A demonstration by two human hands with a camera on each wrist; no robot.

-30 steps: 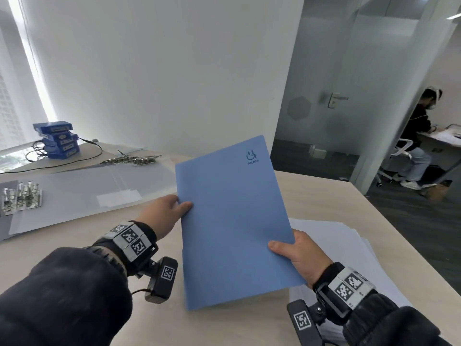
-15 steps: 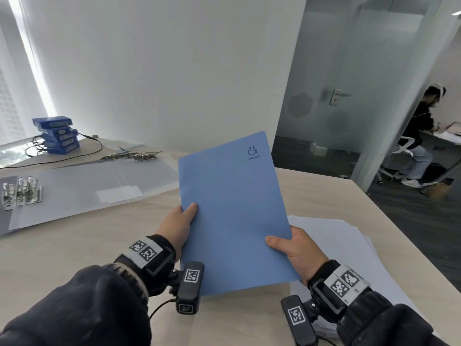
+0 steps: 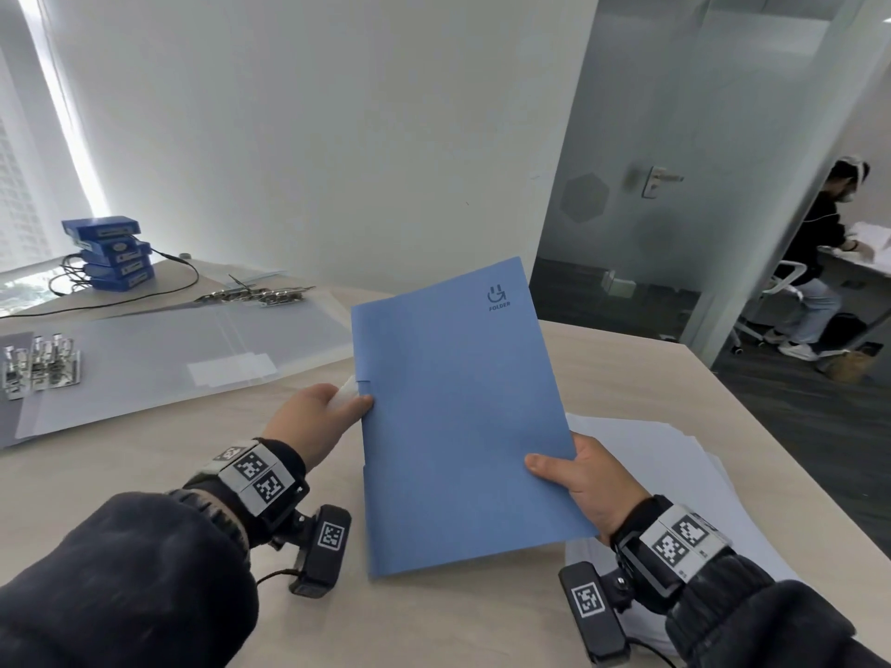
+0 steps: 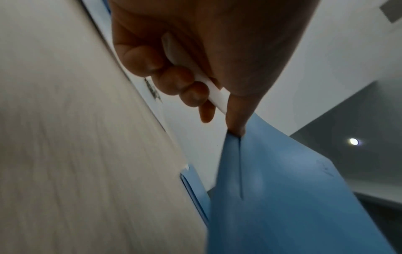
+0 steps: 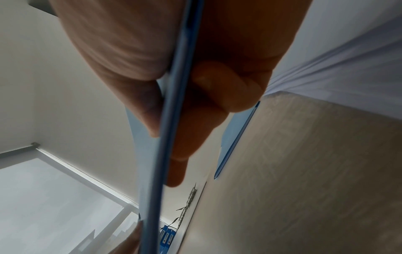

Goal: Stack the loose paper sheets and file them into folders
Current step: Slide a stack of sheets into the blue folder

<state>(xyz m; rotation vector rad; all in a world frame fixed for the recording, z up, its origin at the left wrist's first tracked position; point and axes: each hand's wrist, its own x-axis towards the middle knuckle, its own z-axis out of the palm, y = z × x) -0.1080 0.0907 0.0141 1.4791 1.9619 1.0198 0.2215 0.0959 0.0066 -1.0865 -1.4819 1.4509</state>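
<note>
A blue folder (image 3: 458,407) is held tilted up above the table. My right hand (image 3: 569,470) pinches its right edge, thumb on the front and fingers behind; the right wrist view shows the folder's edge (image 5: 152,171) running between thumb and fingers. My left hand (image 3: 337,402) is at the folder's left edge, fingers curled round a short white bar (image 4: 215,92), with one fingertip touching the edge at a slit in the folder (image 4: 282,189). A stack of loose white sheets (image 3: 675,455) lies on the table under my right arm. Another blue folder (image 4: 193,189) lies flat on the table.
Translucent plastic sleeves (image 3: 168,359) cover the table's left side, with metal clips (image 3: 41,366) on them and more clips (image 3: 260,295) behind. Blue boxes (image 3: 113,257) with a cable stand far left. The table's edge runs at the right; a person (image 3: 819,253) sits beyond the glass wall.
My left hand let go of the folder's left edge and now only touches it with a fingertip, the white bar showing in its fingers. The folder turned slightly more upright.
</note>
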